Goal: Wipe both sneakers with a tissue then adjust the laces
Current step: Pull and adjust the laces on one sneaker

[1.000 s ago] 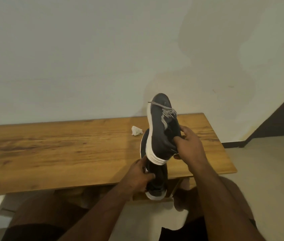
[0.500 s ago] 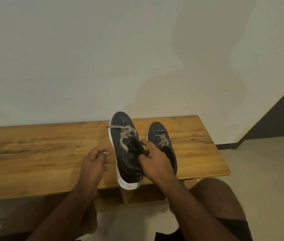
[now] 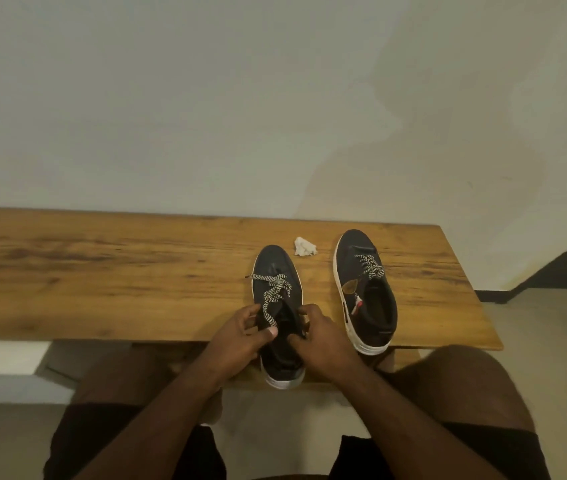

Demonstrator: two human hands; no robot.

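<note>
Both hands are on the nearer sneaker (image 3: 277, 289), the one lying toes-away on the wooden table (image 3: 102, 271) with its heel hanging out over the near edge, above the person's lap. The left hand (image 3: 240, 336) has its fingers curled round the left side of the shoe's opening, the thumb lying across the top close to the loose end of the checked lace (image 3: 271, 296); it grips the shoe's collar, though whether the lace itself is caught under the thumb cannot be told. The right hand (image 3: 323, 336) is curled onto the right side of the same opening, its fingertips pinching the dark edge of the collar or tongue. The two hands sit almost knuckle to knuckle, with only the shoe's mouth between them.

From that grip the lace runs away up the shoe toward the toe, its crossings slack and one end sticking out past the left side.

To the right of the hands, apart from them, the other sneaker (image 3: 365, 292) stands flat on the table, toe also pointing to the wall (image 3: 275, 98), its lace bunched near the front. Beyond the hands, between the two toes, lies a crumpled white tissue (image 3: 304, 246) on the bare wood, touching neither shoe.
</note>
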